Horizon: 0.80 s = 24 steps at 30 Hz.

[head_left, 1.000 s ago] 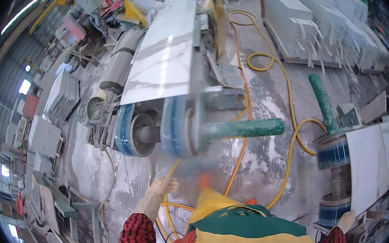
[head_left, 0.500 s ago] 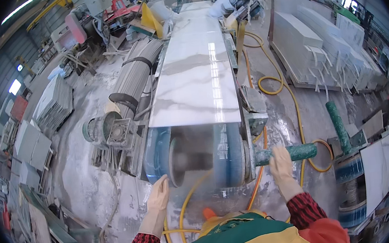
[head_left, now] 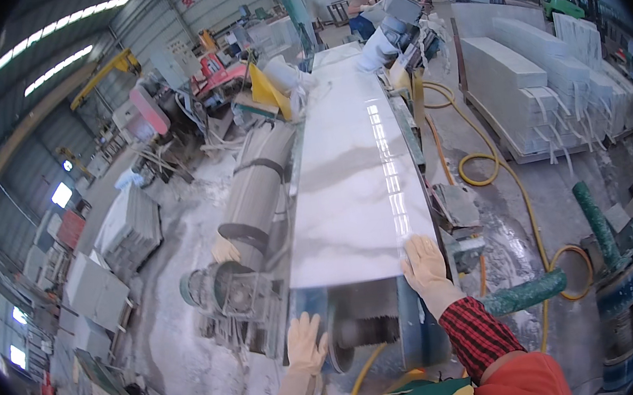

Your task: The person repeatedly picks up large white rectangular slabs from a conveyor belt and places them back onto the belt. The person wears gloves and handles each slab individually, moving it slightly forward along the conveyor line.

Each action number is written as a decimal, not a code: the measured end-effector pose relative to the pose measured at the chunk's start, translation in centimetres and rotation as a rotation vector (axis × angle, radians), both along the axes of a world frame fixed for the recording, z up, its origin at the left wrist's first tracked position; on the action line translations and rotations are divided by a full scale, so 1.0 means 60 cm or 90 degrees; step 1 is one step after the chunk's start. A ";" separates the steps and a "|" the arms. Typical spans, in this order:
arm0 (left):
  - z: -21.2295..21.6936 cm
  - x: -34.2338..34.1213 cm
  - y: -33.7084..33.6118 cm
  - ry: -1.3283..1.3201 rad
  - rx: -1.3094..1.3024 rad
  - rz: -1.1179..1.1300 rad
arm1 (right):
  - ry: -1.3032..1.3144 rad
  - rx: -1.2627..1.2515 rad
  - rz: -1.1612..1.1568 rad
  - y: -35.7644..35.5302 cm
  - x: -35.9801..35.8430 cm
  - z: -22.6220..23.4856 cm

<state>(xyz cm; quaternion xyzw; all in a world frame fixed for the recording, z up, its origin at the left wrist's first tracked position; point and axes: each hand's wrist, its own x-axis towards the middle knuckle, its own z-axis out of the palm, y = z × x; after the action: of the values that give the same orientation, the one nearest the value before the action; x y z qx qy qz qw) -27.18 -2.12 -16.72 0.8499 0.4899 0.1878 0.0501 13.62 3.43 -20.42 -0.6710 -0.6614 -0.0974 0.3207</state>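
A long white slab (head_left: 351,225) with grey veins and a glossy face lies along a conveyor, its near edge over the end rollers. My right hand (head_left: 424,267), in a cream glove, lies flat on the slab's near right corner with its fingers stretched forward. My left hand (head_left: 306,348), gloved alike, has its fingers apart beside the left blue roller (head_left: 310,301), just short of the slab's near left corner. It holds nothing; whether it touches the roller I cannot tell. Below my right forearm a green tube (head_left: 526,293) sticks out to the right.
Left of the conveyor sit a motor (head_left: 246,295) and a strapped grey bundle (head_left: 256,181), with a loose glove (head_left: 225,249) nearby. A yellow hose (head_left: 523,193) loops over the wet floor. Stacked slabs (head_left: 507,90) stand at right. Far off, a person (head_left: 362,13) is beside the conveyor.
My right hand has gone from the green tube onto the slab's corner. My left hand's fingers have spread. The slab's near edge appears closer, and the view has tipped upward.
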 end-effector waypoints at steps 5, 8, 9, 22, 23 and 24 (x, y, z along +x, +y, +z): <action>-0.010 -0.005 0.065 0.058 0.046 0.042 | 0.007 0.096 0.018 -0.008 -0.016 0.027; -0.015 0.017 0.118 0.007 0.045 0.018 | 0.032 0.068 0.026 -0.014 -0.012 0.046; -0.013 0.023 0.136 0.008 0.039 0.014 | 0.022 0.079 0.021 -0.013 -0.011 0.042; -0.047 0.060 0.284 -0.025 0.087 -0.063 | -0.022 0.018 0.016 -0.029 -0.014 0.068; -0.044 0.058 0.282 -0.021 0.097 -0.057 | -0.025 0.030 0.012 -0.030 -0.019 0.067; -0.043 0.055 0.281 -0.023 0.099 -0.063 | -0.011 0.013 0.017 -0.030 -0.021 0.068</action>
<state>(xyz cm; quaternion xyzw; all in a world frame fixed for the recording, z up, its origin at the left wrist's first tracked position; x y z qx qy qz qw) -23.87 14.75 -19.29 0.8708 0.4302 0.2378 0.0021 12.36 1.62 -16.37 -0.6577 -0.6722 -0.1058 0.3231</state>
